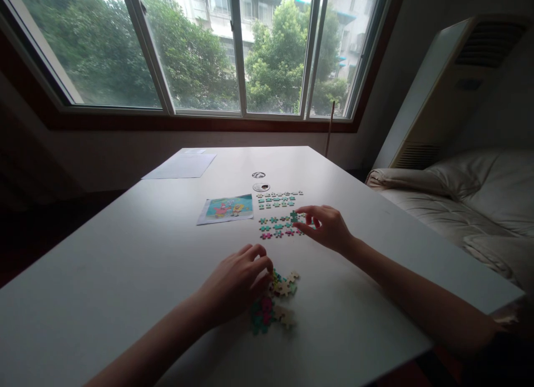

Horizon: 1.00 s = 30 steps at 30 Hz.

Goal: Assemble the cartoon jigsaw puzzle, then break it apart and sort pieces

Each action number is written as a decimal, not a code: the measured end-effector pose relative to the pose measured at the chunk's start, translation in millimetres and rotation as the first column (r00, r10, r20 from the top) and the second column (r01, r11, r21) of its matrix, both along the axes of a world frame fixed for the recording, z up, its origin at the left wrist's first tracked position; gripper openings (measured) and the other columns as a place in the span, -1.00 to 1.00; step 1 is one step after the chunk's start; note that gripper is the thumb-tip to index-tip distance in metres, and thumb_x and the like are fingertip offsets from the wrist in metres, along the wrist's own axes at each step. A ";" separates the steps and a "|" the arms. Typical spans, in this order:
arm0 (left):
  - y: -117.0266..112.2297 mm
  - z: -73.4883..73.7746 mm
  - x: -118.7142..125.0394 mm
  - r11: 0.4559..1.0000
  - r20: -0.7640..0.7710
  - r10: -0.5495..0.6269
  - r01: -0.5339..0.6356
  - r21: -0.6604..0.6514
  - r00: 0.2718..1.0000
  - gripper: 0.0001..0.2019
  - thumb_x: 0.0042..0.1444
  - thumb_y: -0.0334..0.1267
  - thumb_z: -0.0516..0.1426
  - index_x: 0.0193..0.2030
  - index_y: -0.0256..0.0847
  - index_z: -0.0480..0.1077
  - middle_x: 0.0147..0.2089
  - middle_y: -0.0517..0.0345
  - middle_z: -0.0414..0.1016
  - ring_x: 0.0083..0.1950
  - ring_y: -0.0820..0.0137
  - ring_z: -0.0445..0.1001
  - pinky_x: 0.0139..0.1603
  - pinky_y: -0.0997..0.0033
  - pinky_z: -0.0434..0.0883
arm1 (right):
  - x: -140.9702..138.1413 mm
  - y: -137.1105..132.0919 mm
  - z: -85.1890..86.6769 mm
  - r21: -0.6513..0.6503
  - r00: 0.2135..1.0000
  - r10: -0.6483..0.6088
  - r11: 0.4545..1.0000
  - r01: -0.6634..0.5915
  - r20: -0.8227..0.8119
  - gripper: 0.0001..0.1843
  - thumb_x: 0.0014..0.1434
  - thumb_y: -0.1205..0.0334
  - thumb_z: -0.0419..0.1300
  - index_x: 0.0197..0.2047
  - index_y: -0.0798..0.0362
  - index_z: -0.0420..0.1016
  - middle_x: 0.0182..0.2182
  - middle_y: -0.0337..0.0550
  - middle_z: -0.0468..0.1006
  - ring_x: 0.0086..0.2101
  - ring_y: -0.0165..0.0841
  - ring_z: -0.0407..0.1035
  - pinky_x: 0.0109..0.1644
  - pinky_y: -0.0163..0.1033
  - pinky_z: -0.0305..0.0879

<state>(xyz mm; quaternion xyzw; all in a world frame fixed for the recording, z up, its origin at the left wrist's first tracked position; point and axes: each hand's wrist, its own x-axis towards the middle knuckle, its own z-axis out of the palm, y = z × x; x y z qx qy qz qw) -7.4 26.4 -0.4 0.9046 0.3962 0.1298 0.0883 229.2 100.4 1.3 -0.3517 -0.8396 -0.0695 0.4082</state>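
My right hand (327, 226) pinches a green puzzle piece (294, 217) between thumb and fingertips, over the right side of the laid-out rows. Those rows of loose puzzle pieces (277, 227) are mostly green, with pink ones in the nearest row. Closer to me, my left hand (246, 273) rests with curled fingers against the edge of a small heap of puzzle pieces (283, 288); its fingertips are partly hidden. Pink, green and bare tan backs show in the heap. A picture sheet (228, 208) with colourful cartoon figures lies left of the rows.
Everything lies on a white table (137, 270). White paper sheets (181, 165) are at its far left, and two round discs (258, 175) sit beyond the rows. A pale sofa (434, 203) stands on the right beside a tall floor unit (446, 92). A window (200, 53) is behind the table.
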 end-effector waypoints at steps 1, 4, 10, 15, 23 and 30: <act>0.0 -0.3 0.1 1.000 0.003 0.005 -0.005 -0.014 1.000 -0.86 0.15 -0.29 -0.03 -0.24 -0.13 0.33 -0.15 0.08 0.32 -0.19 0.32 0.33 -0.24 0.34 0.32 | -0.2 0.0 -0.2 0.001 1.000 0.000 1.000 0.000 0.000 -0.69 0.07 0.00 0.14 -0.24 0.07 0.46 -0.58 -0.30 0.47 -0.60 -0.55 0.27 -0.37 -0.38 0.17; 0.2 -1.2 0.5 0.998 0.027 0.021 -0.019 -0.062 0.999 -0.86 0.13 -0.29 -0.02 -0.21 -0.11 0.32 -0.16 0.10 0.32 -0.18 0.31 0.33 -0.23 0.33 0.32 | -0.2 0.9 -0.3 -0.008 1.000 -0.009 1.000 0.009 0.012 -0.68 0.07 -0.01 0.14 -0.23 0.07 0.46 -0.57 -0.29 0.47 -0.59 -0.54 0.27 -0.36 -0.37 0.17; 0.0 -0.3 2.7 0.989 0.041 0.091 -0.086 -0.123 0.995 -0.85 0.06 -0.32 0.00 -0.22 -0.12 0.32 -0.18 0.11 0.33 -0.18 0.30 0.35 -0.25 0.36 0.31 | 10.1 21.0 2.2 -0.158 0.995 -0.092 0.983 0.096 0.034 -0.68 0.08 0.02 0.12 -0.18 0.06 0.44 -0.51 -0.25 0.46 -0.58 -0.52 0.26 -0.44 -0.39 0.16; 0.2 4.6 7.6 0.976 -0.042 0.153 -0.158 -0.153 0.987 -0.83 -0.02 -0.33 0.01 -0.25 -0.13 0.32 -0.24 0.12 0.34 -0.21 0.29 0.35 -0.32 0.38 0.28 | 21.8 61.3 -8.0 -0.348 0.976 -0.184 0.913 0.214 0.117 -0.68 0.05 0.03 0.13 -0.20 0.06 0.45 -0.47 -0.23 0.49 -0.52 -0.47 0.31 -0.39 -0.36 0.17; 2.4 8.7 8.8 0.945 -0.087 0.239 -0.252 -0.207 0.967 -0.87 -0.10 -0.31 0.01 -0.35 -0.18 0.28 -0.30 0.12 0.32 -0.29 0.33 0.32 -0.38 0.45 0.20 | 18.5 112.3 -26.0 -0.486 0.905 -0.354 0.764 0.425 0.236 -0.65 0.02 0.01 0.12 -0.19 0.03 0.49 -0.43 -0.17 0.49 -0.42 -0.39 0.33 -0.35 -0.35 0.15; 2.2 6.4 7.8 0.926 -0.057 0.270 -0.275 -0.260 0.961 -0.88 -0.14 -0.26 0.03 -0.40 -0.20 0.24 -0.30 0.12 0.29 -0.29 0.33 0.29 -0.39 0.44 0.18 | 17.0 132.1 -28.6 -0.535 0.881 -0.391 0.700 0.473 0.268 -0.63 -0.01 -0.02 0.13 -0.19 0.00 0.50 -0.35 -0.13 0.50 -0.37 -0.38 0.34 -0.34 -0.34 0.14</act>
